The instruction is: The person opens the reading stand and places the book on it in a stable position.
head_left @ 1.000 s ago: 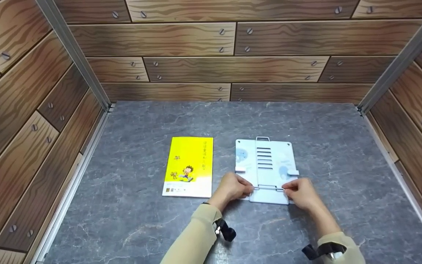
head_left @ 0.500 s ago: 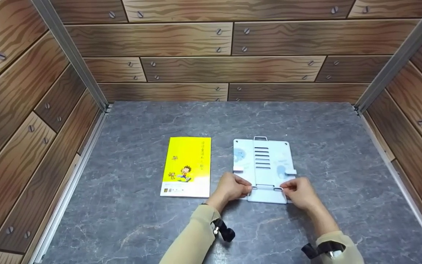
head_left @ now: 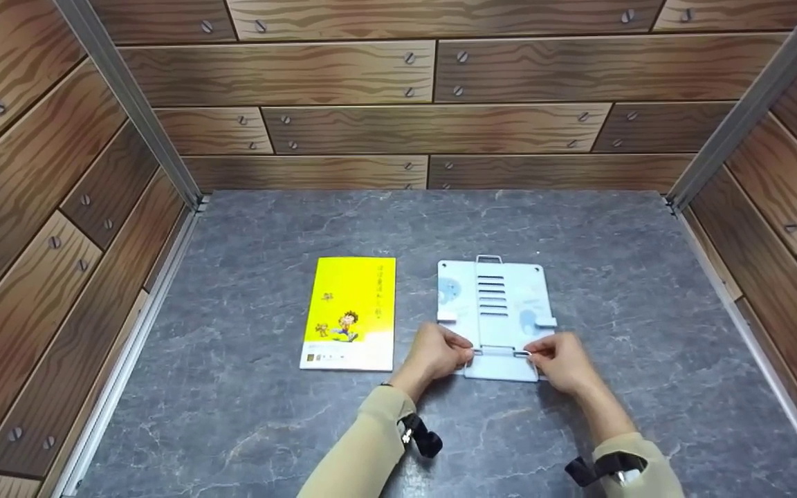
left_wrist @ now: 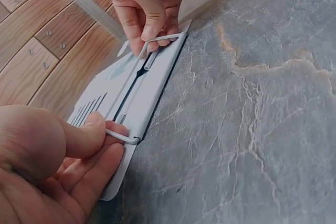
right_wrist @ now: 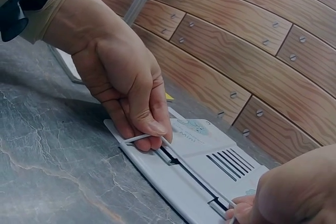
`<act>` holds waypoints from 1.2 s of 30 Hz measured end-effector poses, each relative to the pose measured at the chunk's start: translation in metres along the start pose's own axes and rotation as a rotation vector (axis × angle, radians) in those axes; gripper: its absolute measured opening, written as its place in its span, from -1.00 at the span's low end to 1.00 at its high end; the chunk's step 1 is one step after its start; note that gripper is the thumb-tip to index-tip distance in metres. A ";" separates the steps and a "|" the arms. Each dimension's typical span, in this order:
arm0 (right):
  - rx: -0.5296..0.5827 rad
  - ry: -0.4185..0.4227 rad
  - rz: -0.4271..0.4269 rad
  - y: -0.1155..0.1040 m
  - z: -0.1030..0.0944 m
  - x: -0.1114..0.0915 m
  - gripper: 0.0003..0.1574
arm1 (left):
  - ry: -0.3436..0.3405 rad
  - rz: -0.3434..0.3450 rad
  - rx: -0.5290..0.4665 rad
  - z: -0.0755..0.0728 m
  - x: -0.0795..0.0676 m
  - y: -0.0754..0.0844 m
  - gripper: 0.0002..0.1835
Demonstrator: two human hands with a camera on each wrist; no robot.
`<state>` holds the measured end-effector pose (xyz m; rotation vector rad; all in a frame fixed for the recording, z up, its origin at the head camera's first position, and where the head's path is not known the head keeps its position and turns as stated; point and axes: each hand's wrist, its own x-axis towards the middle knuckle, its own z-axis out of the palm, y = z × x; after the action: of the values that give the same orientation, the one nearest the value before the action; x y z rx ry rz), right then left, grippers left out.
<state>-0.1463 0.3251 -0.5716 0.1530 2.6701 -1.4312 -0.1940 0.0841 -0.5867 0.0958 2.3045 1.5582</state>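
Note:
A white book stand point(head_left: 526, 294) with pale blue prints and a row of slots lies flat on the grey table. At its near edge, my left hand point(head_left: 436, 351) pinches one end of a thin white wire bracket point(left_wrist: 123, 138) between thumb and fingers. The bracket's other end is pinched by my right hand point(head_left: 563, 361). Both wrist views show the wire raised slightly off the panel, spanning from hand to hand. To the left of the stand, a yellow book point(head_left: 353, 297) with a cartoon child on its cover lies flat, touched by neither hand.
Small white clips point(head_left: 545, 322) stick out at the stand's two sides, and a wire loop point(head_left: 489, 259) shows at its far edge. Wood-patterned walls point(head_left: 350, 72) with grey metal corner posts point(head_left: 129, 97) enclose the marbled table point(head_left: 246, 415) at the back and sides.
The head view has drifted a little, shifting everything slightly left. Both hands keep their pinch on the wire bracket, with no clear movement relative to the stand.

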 end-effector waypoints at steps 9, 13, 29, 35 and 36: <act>-0.004 -0.038 0.008 -0.002 0.000 0.004 -0.85 | -0.043 -0.059 0.058 -0.002 0.001 0.008 -0.93; -0.057 -0.024 0.017 -0.004 0.003 0.003 -0.83 | -0.033 -0.072 0.073 0.000 0.001 0.008 -0.91; -0.142 0.030 -0.011 -0.007 0.007 0.004 -0.82 | 0.015 -0.017 0.063 0.003 -0.002 0.007 -0.89; -0.144 0.060 -0.025 -0.006 0.010 0.001 -0.86 | 0.038 0.036 0.078 0.003 -0.004 0.006 -0.86; -0.144 0.064 -0.030 -0.006 0.010 0.000 -0.86 | 0.044 0.047 0.081 0.003 -0.005 0.006 -0.86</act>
<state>-0.1467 0.3136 -0.5724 0.1501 2.8271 -1.2558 -0.1895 0.0877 -0.5814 0.1376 2.4162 1.5038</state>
